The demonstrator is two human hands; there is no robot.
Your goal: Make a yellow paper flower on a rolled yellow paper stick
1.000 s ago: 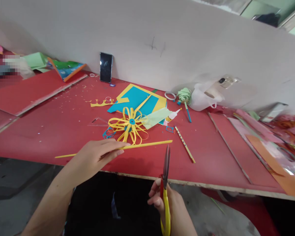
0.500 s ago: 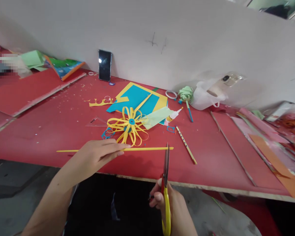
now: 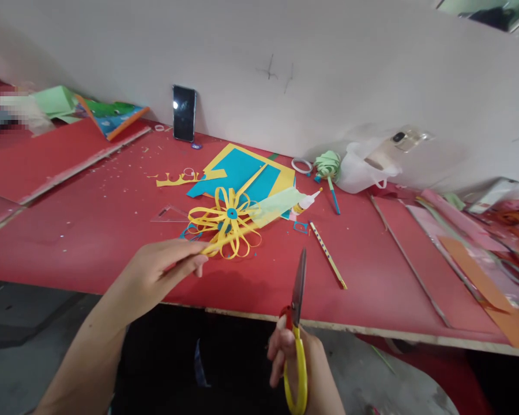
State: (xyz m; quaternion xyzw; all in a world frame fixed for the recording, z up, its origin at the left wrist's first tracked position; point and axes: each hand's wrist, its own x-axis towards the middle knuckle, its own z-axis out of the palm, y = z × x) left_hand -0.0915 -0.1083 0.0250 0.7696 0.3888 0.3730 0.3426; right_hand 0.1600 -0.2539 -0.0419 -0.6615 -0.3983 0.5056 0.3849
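Between the thumb and fingers of my left hand (image 3: pixel 173 262) is a narrow yellow paper strip (image 3: pixel 214 246), slanting up to the right in front of a looped paper flower. That yellow flower (image 3: pixel 199 216) has a blue centre and lies on the red table (image 3: pixel 251 294). My right hand (image 3: pixel 300 351) is closed round the handles of a pair of scissors (image 3: pixel 300 288); the blades point up and look closed, apart from the strip. Beyond the flower are blue and yellow paper sheets (image 3: pixel 242 167), with a pale green paper piece (image 3: pixel 279 207) partly over them.
A white glue bottle (image 3: pixel 308 200) and a patterned pencil (image 3: pixel 327 253) lie right of the flower. A phone (image 3: pixel 184 113) leans on the wall. Farther right are a green paper rose (image 3: pixel 327 166), a plastic bag (image 3: pixel 358 170) and orange paper (image 3: pixel 480 288). Paper scraps (image 3: pixel 177 180) lie left.
The yellow strip has swung from lying level across the blades to slanting up over the flower. The scissors have moved away from it, their blades now tilted right. My left hand has shifted slightly left.
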